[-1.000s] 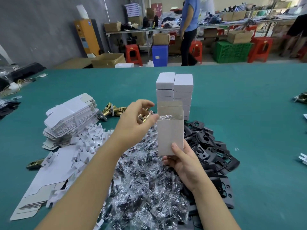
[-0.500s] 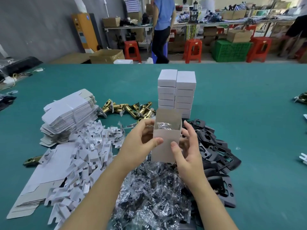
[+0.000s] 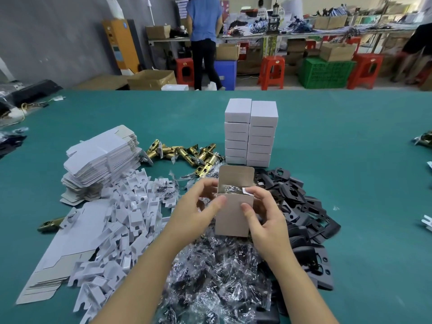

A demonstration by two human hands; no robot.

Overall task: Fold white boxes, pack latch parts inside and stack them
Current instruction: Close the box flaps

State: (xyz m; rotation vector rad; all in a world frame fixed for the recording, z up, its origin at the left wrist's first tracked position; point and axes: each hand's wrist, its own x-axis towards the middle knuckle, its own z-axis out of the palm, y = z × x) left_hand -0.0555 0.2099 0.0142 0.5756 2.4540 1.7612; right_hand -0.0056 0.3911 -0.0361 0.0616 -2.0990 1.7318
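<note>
Single head cam, wide-angle, looking forward and down across the green tabletop (image 3: 339, 141); near edge close, far edge mid-frame.

— How is the light sitting here?
— Bright, even light is falling from overhead, casting only faint shadows on the green table (image 3: 350, 141).
— Any glare?
— Small highlights are sparkling on the clear plastic bags (image 3: 217, 277).
— Sharpness?
— The centre is reading crisp; the edges are bending wide-angle, and the far right is smearing.
</note>
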